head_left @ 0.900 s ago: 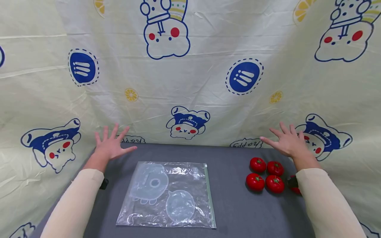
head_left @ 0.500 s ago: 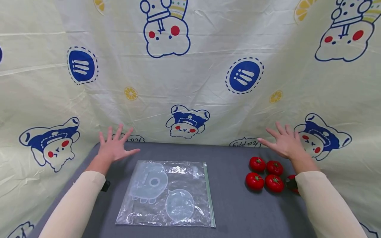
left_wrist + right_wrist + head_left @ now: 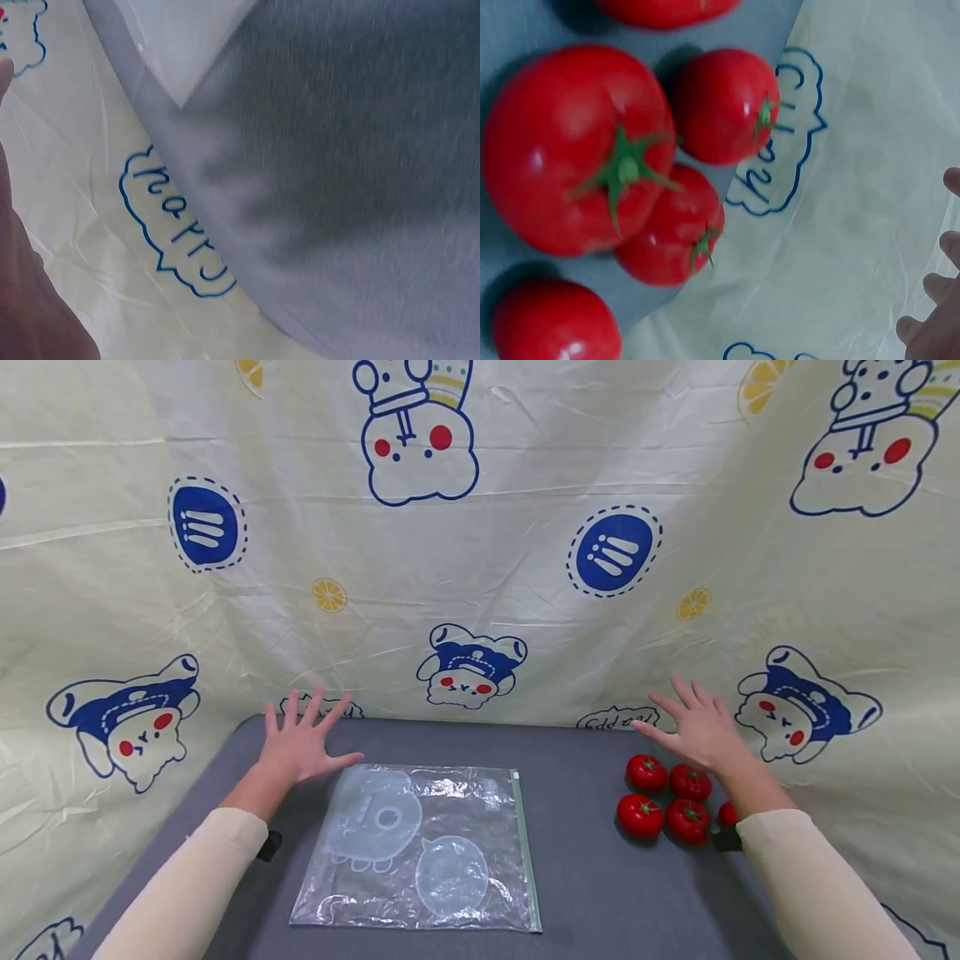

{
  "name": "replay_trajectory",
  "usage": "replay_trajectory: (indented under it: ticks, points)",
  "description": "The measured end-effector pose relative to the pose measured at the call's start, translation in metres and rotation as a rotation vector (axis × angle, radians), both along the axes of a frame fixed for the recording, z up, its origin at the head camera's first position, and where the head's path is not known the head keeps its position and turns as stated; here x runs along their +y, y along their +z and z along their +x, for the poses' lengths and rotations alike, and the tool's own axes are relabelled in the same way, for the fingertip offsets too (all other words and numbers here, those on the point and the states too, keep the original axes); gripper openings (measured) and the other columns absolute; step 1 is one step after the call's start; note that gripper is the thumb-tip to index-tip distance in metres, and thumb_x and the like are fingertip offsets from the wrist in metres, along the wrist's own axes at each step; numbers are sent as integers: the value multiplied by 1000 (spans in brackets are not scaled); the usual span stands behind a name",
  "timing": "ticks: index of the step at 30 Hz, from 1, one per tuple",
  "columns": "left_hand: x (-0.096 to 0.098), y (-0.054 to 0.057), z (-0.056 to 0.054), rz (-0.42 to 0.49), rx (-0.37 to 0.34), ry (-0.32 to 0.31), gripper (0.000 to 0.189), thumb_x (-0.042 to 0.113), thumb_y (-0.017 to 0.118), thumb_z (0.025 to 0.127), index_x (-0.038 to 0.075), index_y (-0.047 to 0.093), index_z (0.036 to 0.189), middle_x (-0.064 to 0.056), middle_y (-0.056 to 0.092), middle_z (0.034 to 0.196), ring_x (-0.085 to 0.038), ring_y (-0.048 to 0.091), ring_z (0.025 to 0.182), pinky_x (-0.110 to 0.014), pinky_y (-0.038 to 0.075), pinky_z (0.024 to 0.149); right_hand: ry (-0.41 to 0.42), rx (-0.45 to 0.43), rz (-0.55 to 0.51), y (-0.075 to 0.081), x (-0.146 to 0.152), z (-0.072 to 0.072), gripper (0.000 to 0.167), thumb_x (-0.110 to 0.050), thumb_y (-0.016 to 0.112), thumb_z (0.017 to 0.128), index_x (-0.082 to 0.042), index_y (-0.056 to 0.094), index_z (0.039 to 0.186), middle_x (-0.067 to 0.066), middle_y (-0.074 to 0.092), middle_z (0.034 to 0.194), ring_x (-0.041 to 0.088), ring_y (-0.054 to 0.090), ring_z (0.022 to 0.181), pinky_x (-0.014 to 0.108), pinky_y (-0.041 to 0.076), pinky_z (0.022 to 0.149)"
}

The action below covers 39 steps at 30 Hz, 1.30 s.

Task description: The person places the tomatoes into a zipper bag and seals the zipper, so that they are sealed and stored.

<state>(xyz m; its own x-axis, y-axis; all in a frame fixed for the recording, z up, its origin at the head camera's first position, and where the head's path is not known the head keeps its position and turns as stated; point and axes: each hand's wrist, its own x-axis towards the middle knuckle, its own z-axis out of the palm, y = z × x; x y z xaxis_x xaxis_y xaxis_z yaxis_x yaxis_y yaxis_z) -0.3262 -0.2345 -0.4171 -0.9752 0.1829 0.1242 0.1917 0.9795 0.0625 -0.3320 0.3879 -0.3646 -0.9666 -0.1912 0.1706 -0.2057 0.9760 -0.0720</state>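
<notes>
My left hand is held with fingers spread near the far left corner of the table, its thumb close to the top edge of a clear bag. Spread fingers also show on my right hand, which hovers beyond the tomatoes at the right. Neither hand holds anything. Several red tomatoes with green stems sit in a cluster on the table; one is partly hidden by the right wrist. In the right wrist view a large tomato fills the left side. The bag lies flat, with a greenish strip along its right side.
A grey cloth covers the table. Behind and beside it hangs a pale curtain printed with bears and orange slices. Inside the bag show two translucent flat shapes, one round. Dark wrist devices peek from under both sleeves.
My left hand has shifted right and slightly down, toward the bag. The right hand has drifted left, closer over the tomatoes. Bag and tomatoes stay in place.
</notes>
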Motion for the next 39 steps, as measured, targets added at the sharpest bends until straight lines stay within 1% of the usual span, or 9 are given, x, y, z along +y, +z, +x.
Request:
replay_trajectory:
  ticks: [5,10,12,18,23,29,33,39]
  points:
    - [11,-8,9,17,31,-19,104,84,55,82,34,15,165,-16,3,173,-56,-1,155,-79,-2,116,32,7,-9,-12,-13,10,88,-74,48,93,-15,41,157,25,11,170,56,8,153,78,7,117]
    - [21,-16,18,51,24,-17,105,82,57,82,34,15,165,-15,1,174,-54,-3,156,-78,-2,117,82,41,-38,-24,-25,19,81,-70,54,93,-17,46,154,22,15,171,54,11,153,77,9,118]
    - [25,-20,21,61,18,-19,105,82,57,83,35,13,165,-14,0,174,-54,-5,156,-78,-3,117,95,45,-38,-28,-29,22,81,-70,54,93,-18,47,154,20,15,171,53,12,154,77,9,118]
    - [37,-31,30,85,21,-28,104,82,58,82,35,16,165,-14,3,174,-54,-2,156,-78,-2,117,118,31,-32,-37,-43,33,83,-72,56,91,-21,45,155,17,15,172,50,11,155,75,11,119]
    - [49,-38,39,117,33,-54,101,81,58,83,34,19,164,-14,6,174,-53,1,156,-78,2,117,166,57,-44,-44,-55,42,80,-69,60,90,-21,48,154,17,20,170,49,14,155,74,13,120]
    - [64,-42,50,142,28,-96,99,78,60,84,34,22,164,-14,9,173,-52,2,157,-78,4,118,221,96,-58,-53,-69,52,78,-67,63,89,-23,52,151,15,26,169,45,19,155,74,17,119]
    - [74,-43,57,150,38,-111,98,76,62,83,34,24,163,-15,12,173,-52,4,157,-78,5,118,250,105,-62,-58,-78,59,79,-68,64,87,-22,53,150,15,28,168,47,21,154,76,19,116]
    - [89,-48,68,142,20,-116,98,78,61,83,34,25,163,-14,15,173,-52,10,156,-78,8,118,241,82,-15,-65,-87,66,83,-73,61,85,-26,50,153,13,24,171,48,19,155,75,16,119]
